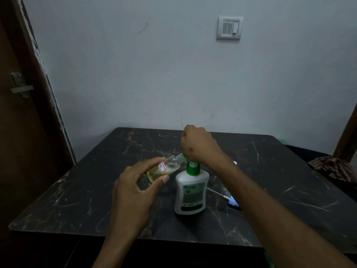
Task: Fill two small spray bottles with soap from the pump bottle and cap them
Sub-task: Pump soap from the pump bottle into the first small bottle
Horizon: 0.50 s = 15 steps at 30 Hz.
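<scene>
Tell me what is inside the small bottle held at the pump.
The small bottle, tilted in the left hand, holds yellowish liquid pooled in its lower part; the upper part looks clear. Its mouth meets the pump nozzle, which the right hand partly covers, so any flow is hidden.

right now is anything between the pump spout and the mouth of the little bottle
Nothing visible is. The left hand holds the small bottle tilted, its open mouth right at the green spout of the pump bottle. The right hand presses on the pump head from above and hides part of that joint.
</scene>
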Available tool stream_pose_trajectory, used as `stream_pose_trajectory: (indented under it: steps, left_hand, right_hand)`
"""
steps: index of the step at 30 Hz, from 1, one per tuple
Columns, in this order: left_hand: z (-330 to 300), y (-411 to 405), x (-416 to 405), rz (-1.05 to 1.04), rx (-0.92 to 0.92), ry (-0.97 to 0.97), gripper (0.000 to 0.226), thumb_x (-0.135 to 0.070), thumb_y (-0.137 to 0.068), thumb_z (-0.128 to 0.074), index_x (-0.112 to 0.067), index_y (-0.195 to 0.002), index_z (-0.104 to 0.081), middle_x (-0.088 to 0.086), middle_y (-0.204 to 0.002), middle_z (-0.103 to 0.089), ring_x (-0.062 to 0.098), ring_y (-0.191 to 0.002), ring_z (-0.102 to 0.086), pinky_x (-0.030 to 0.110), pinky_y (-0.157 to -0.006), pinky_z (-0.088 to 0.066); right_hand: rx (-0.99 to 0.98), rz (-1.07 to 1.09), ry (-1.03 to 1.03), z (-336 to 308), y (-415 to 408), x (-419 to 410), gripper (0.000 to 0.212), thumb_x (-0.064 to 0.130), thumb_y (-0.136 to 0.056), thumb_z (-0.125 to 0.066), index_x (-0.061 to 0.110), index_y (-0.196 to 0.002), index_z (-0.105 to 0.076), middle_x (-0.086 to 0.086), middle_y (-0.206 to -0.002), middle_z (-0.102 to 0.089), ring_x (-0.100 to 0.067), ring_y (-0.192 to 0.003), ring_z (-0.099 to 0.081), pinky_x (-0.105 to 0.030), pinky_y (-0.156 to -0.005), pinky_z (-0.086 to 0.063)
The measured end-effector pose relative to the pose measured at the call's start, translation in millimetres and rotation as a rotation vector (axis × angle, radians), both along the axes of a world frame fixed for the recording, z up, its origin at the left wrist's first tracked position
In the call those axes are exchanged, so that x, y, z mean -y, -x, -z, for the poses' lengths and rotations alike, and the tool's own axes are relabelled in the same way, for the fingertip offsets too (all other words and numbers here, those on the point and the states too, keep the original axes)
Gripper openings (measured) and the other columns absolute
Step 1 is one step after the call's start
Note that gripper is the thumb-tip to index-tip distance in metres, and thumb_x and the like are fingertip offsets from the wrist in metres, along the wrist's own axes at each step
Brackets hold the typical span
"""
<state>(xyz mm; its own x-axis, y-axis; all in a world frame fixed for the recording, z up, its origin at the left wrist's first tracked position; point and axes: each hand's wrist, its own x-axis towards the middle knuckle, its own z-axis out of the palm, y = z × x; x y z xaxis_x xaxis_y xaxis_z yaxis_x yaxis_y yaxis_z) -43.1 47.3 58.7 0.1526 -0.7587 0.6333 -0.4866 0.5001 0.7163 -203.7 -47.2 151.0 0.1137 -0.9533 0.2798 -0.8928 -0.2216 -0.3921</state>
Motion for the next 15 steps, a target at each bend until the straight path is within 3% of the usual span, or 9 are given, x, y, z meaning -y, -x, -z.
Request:
stream_pose_trajectory:
  steps: [2,6,11,15]
  left_hand:
    - [1.4,0.0,-0.8,-0.005,-0.004,0.002,0.043,-0.014,-0.082,-0.089,-0.041,-0.114,-0.08,-0.035,-0.112,-0.075,-0.007,-0.108,-0.067,0.02,-0.092,-0.047]
    - [-0.1,-0.5,-0.7,-0.015,0.003,0.004,0.044,-0.016,-0.082,-0.089,-0.042,-0.116,-0.079,-0.036,-0.112,-0.074,-0.005,-0.107,-0.065,-0.001,-0.083,-0.04]
    - [2.7,-0.8,1.2,-0.01,0.005,-0.005,0.044,-0.014,-0.082,-0.089,-0.041,-0.115,-0.08,-0.035,-0.111,-0.075,-0.004,-0.107,-0.067,0.001,-0.084,-0.04]
    - [1.3,0.0,0.9,-0.007,0.0,-0.01,0.045,-0.014,-0.082,-0.089,-0.042,-0.116,-0.079,-0.036,-0.113,-0.075,-0.004,-0.109,-0.066,-0.001,-0.083,-0.04]
  right_hand:
    - [-0.011,-0.004,0.018,-0.1,-0.3,0.3,0.015,0.02,-0.096,-0.05,0.013,-0.108,-0.054,-0.001,-0.088,-0.051,-0.02,-0.079,-0.053,-0.034,-0.065,-0.045]
    - [-0.039,-0.017,0.065,-5.1,1.6,1.1,0.008,0.022,-0.098,-0.049,0.014,-0.102,-0.051,0.001,-0.082,-0.047,-0.013,-0.068,-0.045,-0.032,-0.061,-0.039]
    - [0.002,-0.016,-0.009,-0.3,-0.3,-0.5,0.016,0.018,-0.095,-0.051,0.013,-0.111,-0.055,-0.004,-0.095,-0.054,-0.024,-0.085,-0.057,-0.038,-0.072,-0.051]
    - [-0.03,-0.027,0.053,-3.2,1.0,0.7,0.015,0.021,-0.098,-0.049,0.013,-0.109,-0.054,-0.002,-0.091,-0.053,-0.018,-0.078,-0.053,-0.035,-0.067,-0.046]
